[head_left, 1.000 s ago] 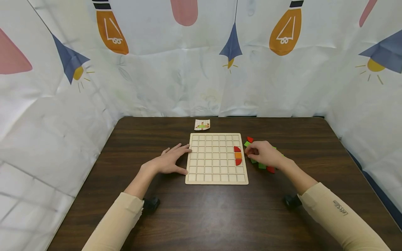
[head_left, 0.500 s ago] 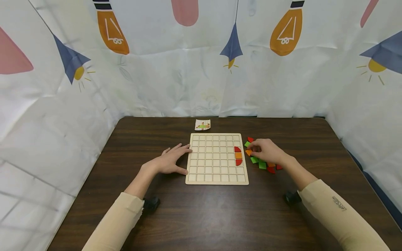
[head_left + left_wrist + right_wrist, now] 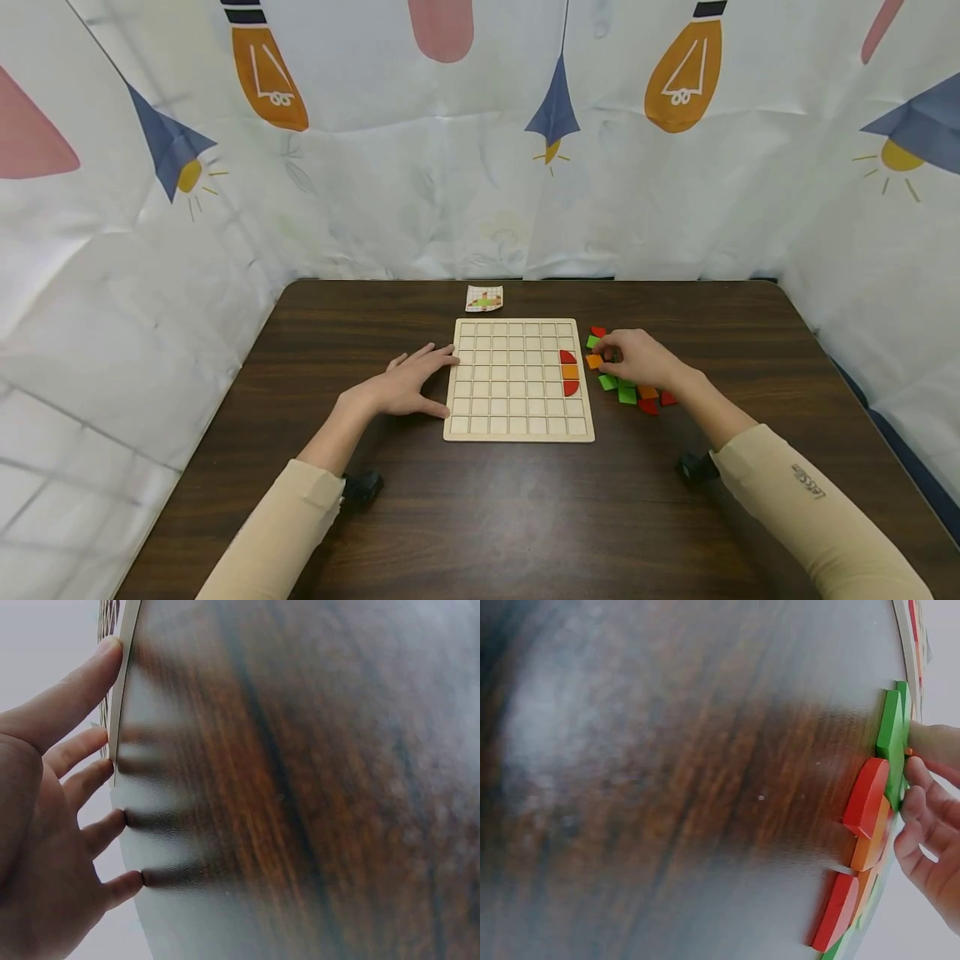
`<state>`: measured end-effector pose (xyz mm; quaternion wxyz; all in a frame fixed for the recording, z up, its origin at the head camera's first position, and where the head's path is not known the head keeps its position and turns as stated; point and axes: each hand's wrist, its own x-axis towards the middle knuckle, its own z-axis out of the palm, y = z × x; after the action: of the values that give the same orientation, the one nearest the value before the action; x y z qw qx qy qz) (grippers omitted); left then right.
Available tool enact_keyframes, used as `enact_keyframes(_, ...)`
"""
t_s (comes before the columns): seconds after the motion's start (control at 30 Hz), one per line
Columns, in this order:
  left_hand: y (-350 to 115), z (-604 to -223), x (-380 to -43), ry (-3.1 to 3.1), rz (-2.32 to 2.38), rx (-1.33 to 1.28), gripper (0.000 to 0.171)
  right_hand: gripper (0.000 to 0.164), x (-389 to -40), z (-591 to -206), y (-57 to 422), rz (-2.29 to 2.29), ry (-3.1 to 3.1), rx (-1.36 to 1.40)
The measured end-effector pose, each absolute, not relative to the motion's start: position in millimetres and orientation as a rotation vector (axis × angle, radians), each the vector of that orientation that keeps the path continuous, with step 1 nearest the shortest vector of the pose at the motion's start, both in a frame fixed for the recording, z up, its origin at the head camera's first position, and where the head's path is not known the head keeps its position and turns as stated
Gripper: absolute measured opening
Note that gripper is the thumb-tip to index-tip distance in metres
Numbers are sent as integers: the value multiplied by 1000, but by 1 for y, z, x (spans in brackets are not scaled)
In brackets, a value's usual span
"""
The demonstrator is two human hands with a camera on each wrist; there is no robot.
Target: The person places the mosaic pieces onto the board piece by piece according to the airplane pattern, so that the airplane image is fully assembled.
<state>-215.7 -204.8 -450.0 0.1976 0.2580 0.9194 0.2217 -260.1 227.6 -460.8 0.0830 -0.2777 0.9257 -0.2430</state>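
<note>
My left hand (image 3: 401, 386) lies spread at the left edge of a pale wooden grid board (image 3: 517, 421). In the left wrist view its thumb touches the board's rim. At the board's right side, two red rounded tiles (image 3: 570, 388) flank an orange square tile (image 3: 570, 372). My right hand (image 3: 641, 361) hovers low over loose coloured tiles, fingers bent, beside a loose orange tile (image 3: 594, 362) and a light green tile (image 3: 593, 342). A reddish strip shows between thumb and fingers in the right wrist view; whether it is held, I cannot tell.
Green tiles (image 3: 627, 397) and red tiles (image 3: 648, 407) lie loose right of the board, partly under the right hand. A small picture card (image 3: 484, 298) lies behind the board on the dark wooden table (image 3: 495, 517). A patterned white curtain (image 3: 420, 200) surrounds the table.
My right hand has drawn back slightly from the board, moving right and away, uncovering the loose orange tile, which has turned a little. My left hand stays where it was.
</note>
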Motion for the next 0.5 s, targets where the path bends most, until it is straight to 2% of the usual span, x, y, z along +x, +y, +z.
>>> enact_keyframes(0.5, -206, -451, -216, 2573, 625, 731, 89, 21, -258, -460, 227, -738, 2793, -795)
